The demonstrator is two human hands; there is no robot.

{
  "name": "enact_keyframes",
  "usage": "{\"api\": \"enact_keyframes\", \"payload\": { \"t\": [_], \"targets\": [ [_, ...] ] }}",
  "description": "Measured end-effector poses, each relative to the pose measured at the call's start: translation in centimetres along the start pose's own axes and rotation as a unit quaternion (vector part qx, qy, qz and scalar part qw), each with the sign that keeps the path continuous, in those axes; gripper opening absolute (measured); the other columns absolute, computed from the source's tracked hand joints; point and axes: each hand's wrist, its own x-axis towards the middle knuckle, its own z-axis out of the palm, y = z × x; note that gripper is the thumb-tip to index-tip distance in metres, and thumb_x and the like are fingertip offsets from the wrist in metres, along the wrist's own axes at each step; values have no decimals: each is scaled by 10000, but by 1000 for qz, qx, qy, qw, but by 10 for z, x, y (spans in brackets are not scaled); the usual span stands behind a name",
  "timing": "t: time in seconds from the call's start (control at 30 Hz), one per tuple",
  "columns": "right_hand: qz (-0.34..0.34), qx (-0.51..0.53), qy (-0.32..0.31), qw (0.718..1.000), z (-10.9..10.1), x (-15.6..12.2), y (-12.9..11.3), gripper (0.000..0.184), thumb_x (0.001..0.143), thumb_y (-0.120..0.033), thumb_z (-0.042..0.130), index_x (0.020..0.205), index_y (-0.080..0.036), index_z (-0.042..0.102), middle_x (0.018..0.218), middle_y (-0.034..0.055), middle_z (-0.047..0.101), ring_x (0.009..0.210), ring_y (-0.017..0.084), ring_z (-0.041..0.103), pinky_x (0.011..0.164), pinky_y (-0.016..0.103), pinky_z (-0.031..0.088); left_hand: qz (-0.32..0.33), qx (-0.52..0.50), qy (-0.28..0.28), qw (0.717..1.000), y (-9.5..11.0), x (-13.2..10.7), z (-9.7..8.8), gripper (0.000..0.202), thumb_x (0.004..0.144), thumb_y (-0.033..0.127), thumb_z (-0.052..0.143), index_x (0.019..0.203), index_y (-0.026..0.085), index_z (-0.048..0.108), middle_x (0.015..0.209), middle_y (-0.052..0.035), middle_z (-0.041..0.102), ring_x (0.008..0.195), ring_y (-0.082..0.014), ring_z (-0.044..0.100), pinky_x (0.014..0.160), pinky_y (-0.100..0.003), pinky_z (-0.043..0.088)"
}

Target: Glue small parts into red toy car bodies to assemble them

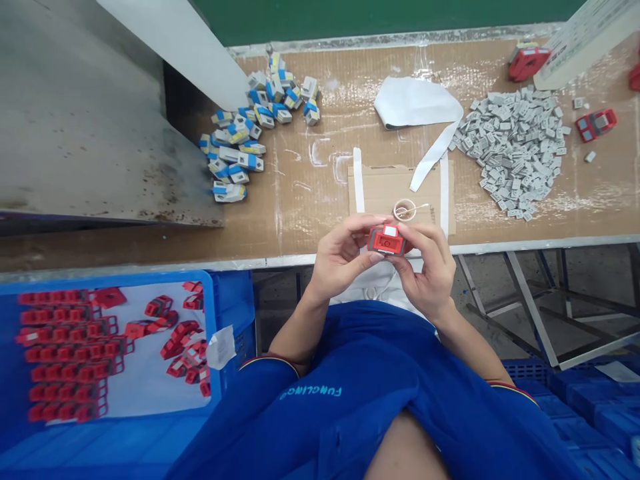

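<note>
Between both hands, just over the table's front edge, is a small red toy vehicle part [385, 244] with grey edging, an open recess and a white rectangle on top. My left hand [339, 257] grips its left side, thumb below and fingers above. Around its right side close the fingertips of my right hand [426, 267]. Just beyond the fingers, a small round cup [404, 211] with a thin white swab-like stick across it stands on a flat cardboard piece [380, 183]. White strips lie along that cardboard's sides.
Grey small parts [520, 147] are heaped at the right, near red toy vehicles [596, 125]. White-blue-yellow pieces [245, 143] lie at the left beside a metal box [100, 120]. A white sheet strip [420, 103] lies behind. A blue crate [213, 333] holds red vehicle parts [70, 353].
</note>
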Motion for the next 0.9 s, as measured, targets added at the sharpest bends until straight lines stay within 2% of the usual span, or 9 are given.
{"api": "enact_keyframes", "payload": {
  "t": [0.1, 0.2, 0.27, 0.37, 0.43, 0.53, 0.7, 0.8, 0.9],
  "targets": [
    [-28, 5, 10, 1000, 1, 4, -1, 389, 1051, -257, 680, 1434, -321, 657, 1188, 113, 744, 1005, 267, 743, 783, 412, 681, 80, 62, -18, 995, 4, 3, -4, 409, 927, 238, 868, 1320, 326, 796, 1402, -65, 777, 1328, -240, 737, 1099, -362, 649],
    [-37, 48, 36, 998, 6, 5, 1, 395, 1039, -296, 715, 1432, -316, 674, 1173, 92, 743, 1017, 252, 739, 771, 386, 681, 122, 75, -47, 989, 1, 7, -4, 546, 916, 292, 889, 1437, 321, 732, 1422, -80, 777, 1324, -254, 751, 1113, -382, 653],
    [-18, 99, 40, 994, 10, 4, 3, 405, 1037, -309, 725, 1439, -313, 673, 1184, 83, 739, 1046, 241, 741, 794, 376, 685, 131, 76, -47, 987, -2, 9, -4, 571, 941, 371, 865, 1484, 312, 697, 1413, -88, 784, 1309, -261, 763, 1101, -383, 659],
    [28, 147, 13, 989, 8, 4, 1, 439, 1034, -312, 730, 1464, -317, 641, 1290, 95, 727, 1130, 248, 748, 850, 397, 695, 152, 130, -37, 979, -1, 14, -6, 534, 965, 425, 829, 1469, 293, 711, 1357, -93, 809, 1244, -261, 790, 1092, -391, 654],
    [28, 134, 10, 991, 3, 7, -3, 399, 1019, -317, 749, 1409, -312, 663, 1331, 105, 711, 1189, 270, 734, 885, 432, 691, 183, 181, -41, 966, 3, 17, -9, 520, 978, 420, 813, 1463, 262, 714, 1325, -106, 815, 1219, -257, 793, 1087, -389, 649],
    [-12, 66, 17, 998, -8, 16, -10, 223, 994, -265, 771, 1213, -295, 734, 1213, 85, 716, 1158, 273, 723, 951, 481, 665, 218, 246, -58, 943, 11, 20, -12, 492, 1016, 426, 760, 1467, 235, 704, 1307, -121, 807, 1189, -246, 788, 1035, -381, 660],
    [-40, 4, -22, 999, -19, 30, -18, 139, 983, -186, 769, 1085, -275, 741, 1037, 45, 719, 974, 226, 738, 838, 417, 655, 222, 281, -84, 930, 15, 22, -12, 499, 1036, 470, 716, 1475, 233, 685, 1293, -129, 791, 1148, -237, 785, 970, -373, 666],
    [-35, -3, -40, 999, -24, 31, -19, 124, 976, -181, 781, 1053, -267, 738, 1029, 45, 739, 963, 225, 749, 831, 415, 656, 211, 250, -80, 942, 15, 23, -11, 573, 973, 510, 787, 1470, 245, 681, 1246, -116, 805, 1116, -238, 793, 966, -373, 667],
    [-33, 11, -41, 999, -26, 32, -21, 151, 956, -143, 786, 1025, -261, 721, 1142, 70, 757, 1016, 233, 759, 891, 445, 665, 213, 238, -71, 945, 16, 24, -11, 524, 966, 497, 796, 1421, 253, 708, 1207, -103, 814, 1113, -239, 798, 980, -382, 670]
  ]
}}
